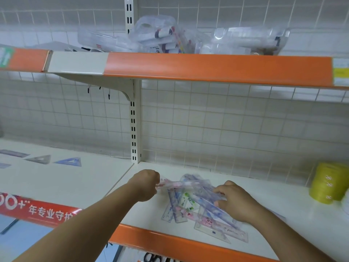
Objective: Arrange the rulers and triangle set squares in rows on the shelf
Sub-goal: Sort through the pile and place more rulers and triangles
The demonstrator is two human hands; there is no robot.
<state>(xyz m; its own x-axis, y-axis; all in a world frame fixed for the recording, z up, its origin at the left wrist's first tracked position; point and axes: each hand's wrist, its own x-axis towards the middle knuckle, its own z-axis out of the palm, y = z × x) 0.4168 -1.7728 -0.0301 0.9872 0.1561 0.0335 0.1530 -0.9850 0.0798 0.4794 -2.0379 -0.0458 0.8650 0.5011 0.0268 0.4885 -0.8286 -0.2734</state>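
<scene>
The left grip (145, 186) is pinched tight on one end of a pink-printed clear ruler (175, 184), and the right grip (236, 202) curls onto the pile of rulers and set squares (181, 210) lying between them on the shelf (273, 195); thin, light, slick plastic, I'd guess, best taken by an edge

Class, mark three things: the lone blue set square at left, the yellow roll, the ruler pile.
blue set square (70, 164): head view, lower edge.
yellow roll (328, 183): head view, side wall.
ruler pile (187, 200): head view, green-printed ruler.
</scene>
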